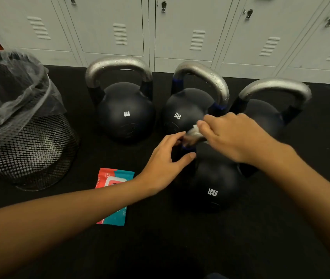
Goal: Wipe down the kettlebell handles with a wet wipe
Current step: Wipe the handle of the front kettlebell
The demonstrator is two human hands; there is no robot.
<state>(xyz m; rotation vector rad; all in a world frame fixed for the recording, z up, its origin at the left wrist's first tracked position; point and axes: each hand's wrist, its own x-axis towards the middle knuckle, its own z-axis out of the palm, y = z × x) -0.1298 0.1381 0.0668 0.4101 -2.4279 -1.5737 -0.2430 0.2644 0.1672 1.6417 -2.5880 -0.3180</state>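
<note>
Right hand pinching wipe on near kettlebell's handle; left hand loosely curled round handle's left post, steadying. Risk: wipe bunching, skipping handle's underside; three kettlebells behind perhaps left undone.

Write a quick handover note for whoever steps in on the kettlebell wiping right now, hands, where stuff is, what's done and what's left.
Right hand: grips the wipe on the near 12KG kettlebell handle.
Left hand: fingers curled round that handle's left side, steadying it.
Three more kettlebells in the back row: 8KG, 12KG, and one at right, label hidden. Their handles show droplets, so probably already wiped.
Wipe pack lies on the floor under the left forearm; bin at far left.
Left: finish the near handle, then bin the wipe.
</note>
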